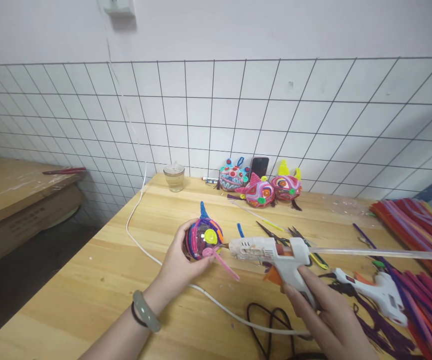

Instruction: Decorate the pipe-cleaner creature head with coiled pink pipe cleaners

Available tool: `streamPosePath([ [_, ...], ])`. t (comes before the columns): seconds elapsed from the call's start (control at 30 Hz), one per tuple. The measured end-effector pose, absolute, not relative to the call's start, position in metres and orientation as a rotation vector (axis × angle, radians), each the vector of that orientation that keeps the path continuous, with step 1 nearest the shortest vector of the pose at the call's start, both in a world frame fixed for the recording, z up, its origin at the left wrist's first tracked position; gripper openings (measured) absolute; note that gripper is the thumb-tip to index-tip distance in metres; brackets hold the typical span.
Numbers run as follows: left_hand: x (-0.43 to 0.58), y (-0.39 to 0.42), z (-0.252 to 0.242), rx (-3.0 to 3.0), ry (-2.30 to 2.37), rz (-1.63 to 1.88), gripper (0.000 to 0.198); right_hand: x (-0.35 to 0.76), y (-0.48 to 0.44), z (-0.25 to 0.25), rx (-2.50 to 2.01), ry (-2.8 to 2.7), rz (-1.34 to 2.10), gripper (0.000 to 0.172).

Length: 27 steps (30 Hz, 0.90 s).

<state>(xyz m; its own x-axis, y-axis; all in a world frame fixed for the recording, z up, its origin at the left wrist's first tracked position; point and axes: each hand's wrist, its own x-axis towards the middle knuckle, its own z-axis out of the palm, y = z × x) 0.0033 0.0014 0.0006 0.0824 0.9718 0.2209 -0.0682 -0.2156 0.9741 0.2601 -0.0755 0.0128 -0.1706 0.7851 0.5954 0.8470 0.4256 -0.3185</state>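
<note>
The left fingers (207, 262) hold a colourful ball (201, 231); the right fingers (295, 299) wrap around a glue gun (253, 248), its tip at the ball. A white cord (272, 330) passes under the left wrist. Just beyond the gun lie scissors (270, 231), partly hidden; right of the right fingers, another gun (375, 291). Farther ahead on the table (103, 285) sit three toys (259, 195), a phone (260, 165) and a glass (174, 179).

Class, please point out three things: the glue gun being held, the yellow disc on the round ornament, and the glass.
Held glue gun (261, 248), head view: on its white body.
Yellow disc (210, 236), head view: at its middle.
Glass (174, 181), head view: on its side wall.
</note>
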Motion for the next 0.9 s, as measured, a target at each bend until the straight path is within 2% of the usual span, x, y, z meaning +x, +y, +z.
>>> streamPosePath([
  [0.47, 0.0051, 0.0003, 0.0046, 1.345, 0.977, 1.343, 0.067, 0.2665, -0.0746, 0.0057, -1.465, -1.969, 0.008, 0.023],
  [0.9, 0.0045, 0.0003, 0.0031, 1.335, 0.955, 1.342, 0.067, 0.2607, -0.0752, 0.0119, -1.425, -1.926, -0.116, 0.031],
])
